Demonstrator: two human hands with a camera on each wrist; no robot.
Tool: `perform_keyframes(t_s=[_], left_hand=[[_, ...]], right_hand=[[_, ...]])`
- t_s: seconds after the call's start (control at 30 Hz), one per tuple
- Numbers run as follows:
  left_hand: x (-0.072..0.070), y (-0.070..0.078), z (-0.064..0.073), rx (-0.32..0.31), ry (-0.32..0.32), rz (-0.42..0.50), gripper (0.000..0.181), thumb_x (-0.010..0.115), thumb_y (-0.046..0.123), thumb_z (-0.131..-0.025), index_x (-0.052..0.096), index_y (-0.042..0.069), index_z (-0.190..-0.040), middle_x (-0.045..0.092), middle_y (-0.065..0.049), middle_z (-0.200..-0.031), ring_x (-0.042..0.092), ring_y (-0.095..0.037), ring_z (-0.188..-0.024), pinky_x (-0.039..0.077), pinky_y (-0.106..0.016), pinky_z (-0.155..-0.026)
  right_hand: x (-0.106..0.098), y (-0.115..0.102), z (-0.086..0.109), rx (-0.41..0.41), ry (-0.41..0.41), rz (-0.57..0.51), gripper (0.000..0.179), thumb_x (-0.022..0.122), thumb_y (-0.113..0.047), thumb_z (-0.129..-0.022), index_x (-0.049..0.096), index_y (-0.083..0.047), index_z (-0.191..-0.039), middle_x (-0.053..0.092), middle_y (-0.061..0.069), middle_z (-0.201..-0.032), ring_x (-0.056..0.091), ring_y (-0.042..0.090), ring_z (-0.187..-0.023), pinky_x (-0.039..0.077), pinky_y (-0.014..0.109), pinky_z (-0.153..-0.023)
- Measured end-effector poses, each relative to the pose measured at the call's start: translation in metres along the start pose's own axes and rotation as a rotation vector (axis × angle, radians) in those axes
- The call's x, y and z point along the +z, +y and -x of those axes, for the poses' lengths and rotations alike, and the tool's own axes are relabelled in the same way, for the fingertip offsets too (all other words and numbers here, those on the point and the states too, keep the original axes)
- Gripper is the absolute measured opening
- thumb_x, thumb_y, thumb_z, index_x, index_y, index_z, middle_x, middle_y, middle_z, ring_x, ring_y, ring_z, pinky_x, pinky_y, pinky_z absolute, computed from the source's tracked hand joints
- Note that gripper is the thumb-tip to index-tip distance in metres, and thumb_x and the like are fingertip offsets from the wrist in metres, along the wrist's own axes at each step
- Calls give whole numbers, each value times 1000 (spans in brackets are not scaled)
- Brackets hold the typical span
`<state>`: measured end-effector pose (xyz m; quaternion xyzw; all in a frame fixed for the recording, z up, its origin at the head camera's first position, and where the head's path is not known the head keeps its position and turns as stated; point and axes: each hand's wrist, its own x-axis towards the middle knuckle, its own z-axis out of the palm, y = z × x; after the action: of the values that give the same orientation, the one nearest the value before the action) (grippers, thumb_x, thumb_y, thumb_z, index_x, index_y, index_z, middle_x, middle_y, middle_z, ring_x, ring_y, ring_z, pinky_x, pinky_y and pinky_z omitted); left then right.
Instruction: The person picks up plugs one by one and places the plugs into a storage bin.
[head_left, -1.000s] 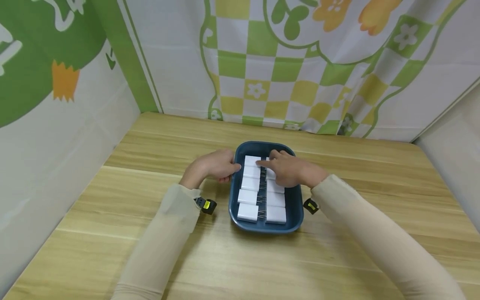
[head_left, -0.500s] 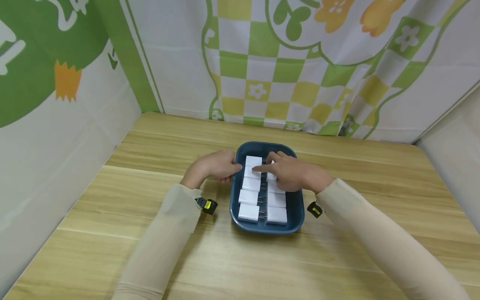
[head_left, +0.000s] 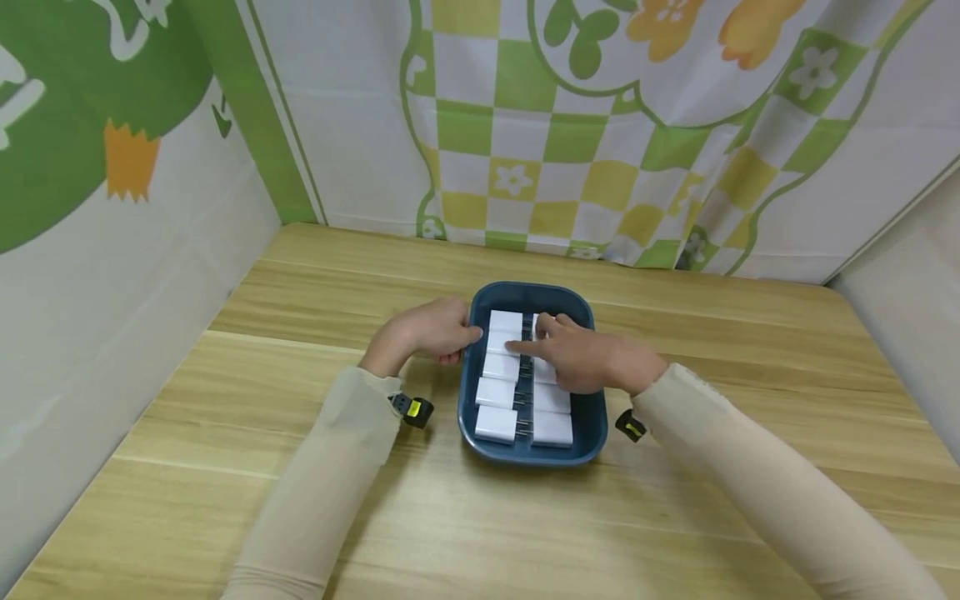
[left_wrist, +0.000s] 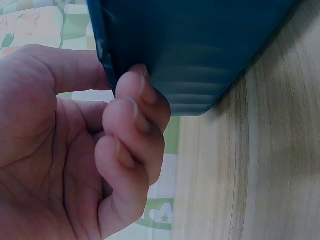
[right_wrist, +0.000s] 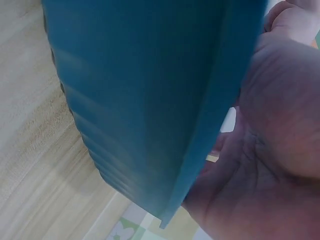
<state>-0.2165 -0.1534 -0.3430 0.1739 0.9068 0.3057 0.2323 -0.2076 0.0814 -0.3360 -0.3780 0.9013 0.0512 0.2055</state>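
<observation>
A dark blue plastic tray [head_left: 531,457] holds two columns of white plug adapters, their metal prongs [head_left: 522,398] facing each other across the middle gap. My left hand [head_left: 442,329] grips the tray's left rim; in the left wrist view the thumb lies over the rim and curled fingers [left_wrist: 134,117] press the outer wall. Over the tray, my right hand [head_left: 581,354] has one finger extended, its tip at the second adapter [head_left: 495,341] from the far end of the left column. Its other fingers bend over the right column, hiding some adapters there. The right wrist view shows mostly the tray's outer wall [right_wrist: 145,100].
The tray stands on a wood-grain table [head_left: 480,533]. A green, yellow and white patterned curtain [head_left: 570,125] hangs behind the table's far edge, with a white and green sheet [head_left: 180,250] at the left. Small black wrist devices [head_left: 416,412] sit at both cuffs.
My right hand's extended finger has shifted from the farthest adapter of the left column to the second one, nearer to me. The left hand and the tray have stayed in place.
</observation>
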Motion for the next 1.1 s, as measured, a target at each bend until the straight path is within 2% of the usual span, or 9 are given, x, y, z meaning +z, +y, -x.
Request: perform_keyframes(t_s=[0.2, 0.4, 0.63, 0.77, 0.93, 1.1], left_hand=[[1, 0, 0, 1, 6, -1, 41, 51, 18, -106, 63, 5, -69, 59, -5, -59, 53, -13, -48, 45, -25, -53], [1, -1, 0, -2, 5, -2, 42, 51, 19, -106, 63, 6, -68, 59, -5, -59, 52, -13, -48, 45, -24, -52], [0, -1, -1, 3, 2, -2, 42, 50, 18, -107, 63, 6, -68, 59, -5, -59, 52, -13, -48, 45, -25, -53], [0, -1, -1, -3, 1, 2, 42, 50, 18, -106, 63, 6, -69, 59, -5, -59, 52, -13, -49, 45, -25, -53], [0, 0, -1, -4, 1, -1, 42, 50, 18, -106, 62, 5, -68, 59, -4, -58, 52, -13, -48, 45, -25, -53], [1, 0, -2, -4, 4, -5, 43, 50, 18, -106, 62, 5, -68, 58, -4, -58, 52, -13, -48, 45, -25, -53]], right_hand=[[2, 1, 0, -1, 14, -14, 70, 62, 0, -96, 38, -24, -158, 39, 20, -143, 42, 34, -117, 43, 47, -97], [0, -3, 5, -14, 53, 8, 70, 60, 1, -95, 42, -31, -155, 44, 19, -133, 45, 31, -110, 47, 43, -86], [-2, -12, 11, -4, -61, -45, 85, 60, 5, -92, 35, -45, -156, 44, 18, -129, 49, 30, -105, 48, 36, -75], [0, -13, 12, -17, -61, -66, 86, 63, 7, -92, 34, -43, -157, 42, 16, -126, 47, 30, -103, 48, 38, -78], [1, -12, 12, -16, -60, -75, 84, 60, 8, -93, 35, -41, -157, 39, 20, -136, 45, 33, -111, 47, 42, -85], [1, -12, 13, -9, -54, -69, 82, 60, 7, -93, 36, -40, -156, 39, 21, -137, 45, 33, -109, 47, 42, -84]])
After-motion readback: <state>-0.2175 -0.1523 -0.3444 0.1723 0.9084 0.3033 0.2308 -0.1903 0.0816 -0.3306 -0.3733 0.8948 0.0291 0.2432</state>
